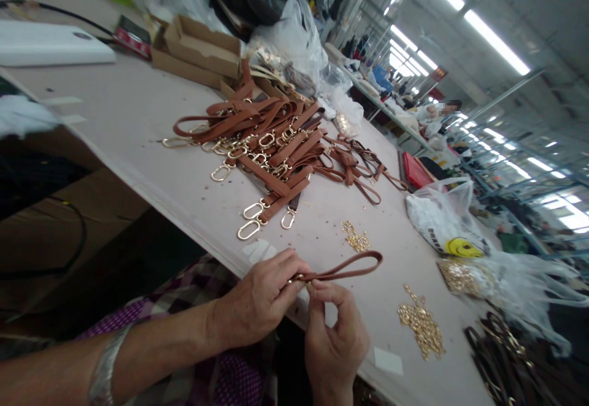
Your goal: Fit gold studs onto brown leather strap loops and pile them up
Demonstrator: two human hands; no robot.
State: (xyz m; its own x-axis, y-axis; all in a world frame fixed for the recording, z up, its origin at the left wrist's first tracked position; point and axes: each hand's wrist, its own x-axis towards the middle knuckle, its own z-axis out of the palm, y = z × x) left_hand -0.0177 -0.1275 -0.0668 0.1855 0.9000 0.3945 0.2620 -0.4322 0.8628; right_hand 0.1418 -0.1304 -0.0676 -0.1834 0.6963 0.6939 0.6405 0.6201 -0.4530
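Note:
My left hand (pixel 260 298) is closed on one end of a brown leather strap (pixel 354 265), whose loop sticks out to the right over the table edge. At the same end, my right hand (pixel 335 332) pinches with thumb and forefinger. A bit of gold metal shows between the two hands; its kind is too small to make out. Just beyond lies a small scatter of gold metal pieces (pixel 355 237). A large heap of brown leather straps (pixel 271 142) with gold oval clasps (pixel 249 229) covers the middle of the table.
More gold pieces (pixel 421 323) lie to the right, near dark brown straps (pixel 510 357) and a plastic bag with a smiley face (pixel 462 247). Cardboard boxes (pixel 202 47), clear plastic bags (pixel 299 38) and a white device (pixel 55 44) stand at the back. The table edge (pixel 151 200) runs diagonally.

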